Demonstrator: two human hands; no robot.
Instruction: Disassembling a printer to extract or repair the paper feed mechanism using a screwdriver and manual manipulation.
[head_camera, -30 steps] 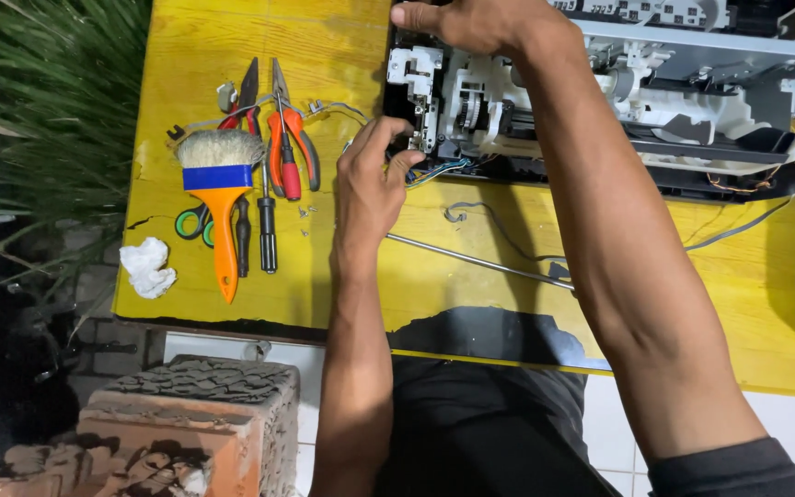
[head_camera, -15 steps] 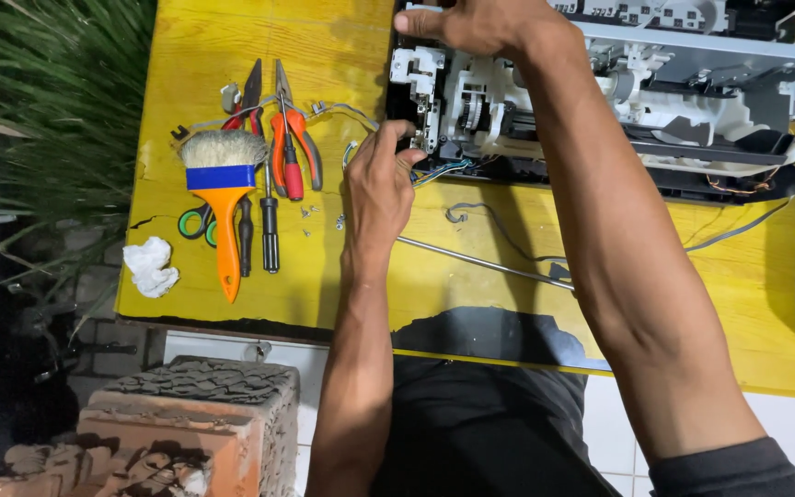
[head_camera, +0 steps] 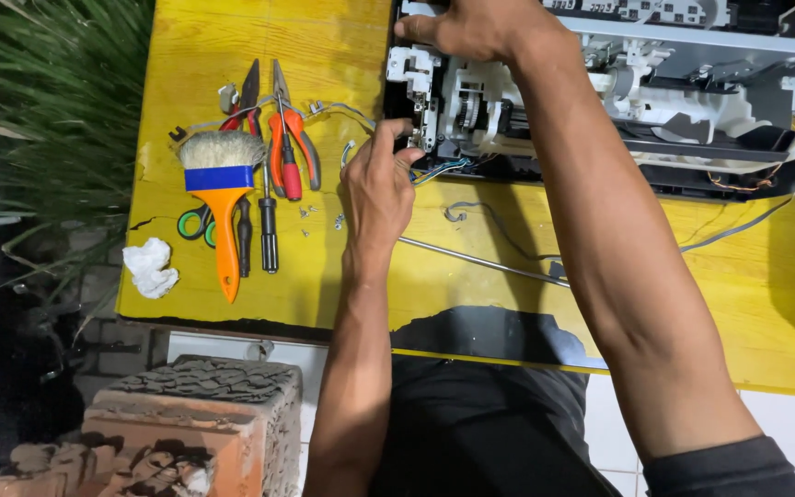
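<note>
The left hand (head_camera: 377, 189) pinches its fingertips at the left end of the opened white and black plastic printer chassis (head_camera: 618, 101) on the yellow wooden table (head_camera: 324, 55); what they hold is too small to tell. The right hand (head_camera: 471, 28) grips the chassis's top left corner, fingers curled closed. An orange-handled paintbrush with a blue band (head_camera: 223, 198) and red-handled pliers (head_camera: 289, 147) lie left of it

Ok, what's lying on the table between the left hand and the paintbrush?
In the head view, between the left hand and the paintbrush lie red-handled pliers, a dark screwdriver and a few small loose screws.
</note>
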